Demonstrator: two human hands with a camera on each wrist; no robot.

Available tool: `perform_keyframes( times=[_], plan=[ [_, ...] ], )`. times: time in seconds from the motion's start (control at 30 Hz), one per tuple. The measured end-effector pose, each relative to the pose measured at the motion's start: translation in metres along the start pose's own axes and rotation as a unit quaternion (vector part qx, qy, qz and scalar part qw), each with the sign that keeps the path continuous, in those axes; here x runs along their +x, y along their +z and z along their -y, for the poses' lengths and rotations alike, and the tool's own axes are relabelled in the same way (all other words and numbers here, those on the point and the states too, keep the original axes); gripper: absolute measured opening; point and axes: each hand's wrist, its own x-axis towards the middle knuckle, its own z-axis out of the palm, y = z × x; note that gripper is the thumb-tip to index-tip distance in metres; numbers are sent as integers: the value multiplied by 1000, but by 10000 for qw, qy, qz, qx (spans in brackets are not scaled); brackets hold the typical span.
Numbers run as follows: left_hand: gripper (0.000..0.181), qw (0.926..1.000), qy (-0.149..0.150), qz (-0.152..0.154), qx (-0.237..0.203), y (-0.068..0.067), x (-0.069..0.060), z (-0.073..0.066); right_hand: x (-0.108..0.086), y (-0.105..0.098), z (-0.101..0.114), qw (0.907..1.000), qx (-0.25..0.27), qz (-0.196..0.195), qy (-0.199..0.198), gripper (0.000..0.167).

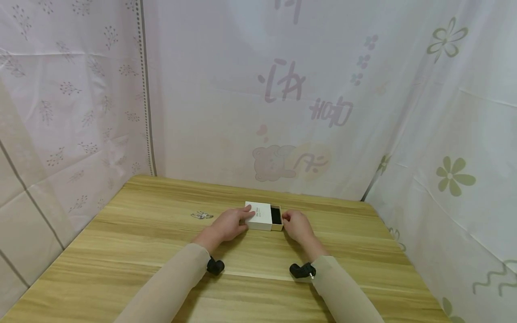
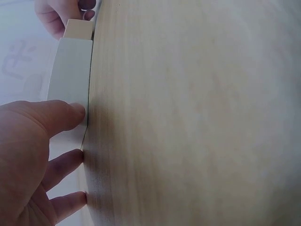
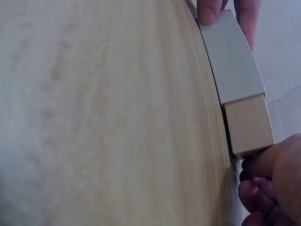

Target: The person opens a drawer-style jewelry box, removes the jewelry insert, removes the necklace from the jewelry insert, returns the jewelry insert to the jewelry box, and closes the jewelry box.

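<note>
A small white slide-out box lies flat on the wooden table. Its white outer sleeve (image 1: 258, 220) has small dark print on top. From the right end of the sleeve, a tan inner tray (image 3: 249, 125) sticks out partway, showing a black lining (image 1: 276, 215). My left hand (image 1: 228, 223) grips the sleeve's left end, thumb on the near side in the left wrist view and fingers over the top. At the tray's outer end, my right hand (image 1: 299, 225) pinches with curled fingers; the exact contact is partly hidden. Inside the sleeve, the rest of the tray is out of sight.
A small silvery item (image 1: 202, 215), perhaps jewelry, lies on the table (image 1: 258, 278) left of my left hand. Patterned white curtains (image 1: 210, 112) hang behind the table and along both sides. Each wrist carries a black camera mount (image 1: 302, 271).
</note>
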Motion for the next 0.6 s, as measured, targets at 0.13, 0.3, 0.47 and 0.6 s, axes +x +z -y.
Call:
perform_keyframes(
  times=[0.13,0.3,0.47,0.6],
  plan=[
    [57,10000,47,-19,-32,-1,-1,0,-1,0,1,10000,-2,-6,12,21],
    [56,10000,69,-51,-16,-2,-2,-1,-1,1,2,10000,-25,-7,36,21],
    [56,9999,83,-65,4,-1,-2,-1,-1,1,4,10000,15,-10,61,20],
    [57,9999,85,-36,88,-1,-2,-1,-1,1,5,10000,37,-10,59,20]
  ],
)
